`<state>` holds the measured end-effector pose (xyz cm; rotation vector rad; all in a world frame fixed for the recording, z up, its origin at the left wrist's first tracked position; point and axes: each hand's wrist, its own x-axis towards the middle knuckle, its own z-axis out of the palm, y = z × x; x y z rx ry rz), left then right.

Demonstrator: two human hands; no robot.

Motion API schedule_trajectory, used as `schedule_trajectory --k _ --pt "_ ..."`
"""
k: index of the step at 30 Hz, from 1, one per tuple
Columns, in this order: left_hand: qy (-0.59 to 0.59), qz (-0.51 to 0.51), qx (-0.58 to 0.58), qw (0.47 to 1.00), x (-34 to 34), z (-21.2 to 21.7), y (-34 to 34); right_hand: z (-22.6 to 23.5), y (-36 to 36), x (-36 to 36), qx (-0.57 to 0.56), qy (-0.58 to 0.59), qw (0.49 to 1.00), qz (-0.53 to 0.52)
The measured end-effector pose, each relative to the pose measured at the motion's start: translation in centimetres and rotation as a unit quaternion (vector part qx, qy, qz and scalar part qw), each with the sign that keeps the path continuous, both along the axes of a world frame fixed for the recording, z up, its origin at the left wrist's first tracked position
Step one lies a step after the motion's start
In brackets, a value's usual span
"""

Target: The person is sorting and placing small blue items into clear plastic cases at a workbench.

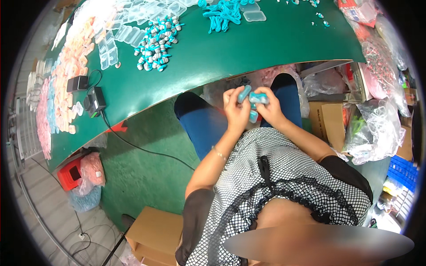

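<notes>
My left hand [235,111] and my right hand [270,108] meet over my lap, below the edge of the green table [213,57]. Between their fingers I hold a small teal oval case [255,98]; the left fingers pinch one teal piece, the right fingers grip another. A third teal bit [253,116] shows below them. On the table lies a heap of small teal and grey parts [156,44], a bundle of teal cords [224,15] and several clear plastic cases [128,33].
Pink and blue packets [62,88] line the table's left side, next to black adapters [95,102] with a cable. Clear bags of parts [377,128] and cardboard boxes [328,119] stand on the right. A red stool [71,175] and a box [155,232] sit on the floor.
</notes>
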<state>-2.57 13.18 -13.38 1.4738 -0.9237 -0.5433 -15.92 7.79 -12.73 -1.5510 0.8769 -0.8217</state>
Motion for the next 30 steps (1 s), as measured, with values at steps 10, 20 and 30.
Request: schedule_trajectory --k 10,20,30 --pt "0.522 -0.080 0.387 0.756 0.3 -20.0 -10.2 -19.6 -11.9 -0.1 0.067 0.373 0.924 0.045" --pt "-0.028 -0.116 0.360 0.925 -0.3 -21.5 -7.6 -17.6 -8.0 -1.2 -0.120 0.477 0.856 0.158" --pt "0.246 -0.252 0.189 0.917 4.5 -0.7 -1.8 15.7 -12.4 2.8 -0.244 0.091 0.938 0.230"
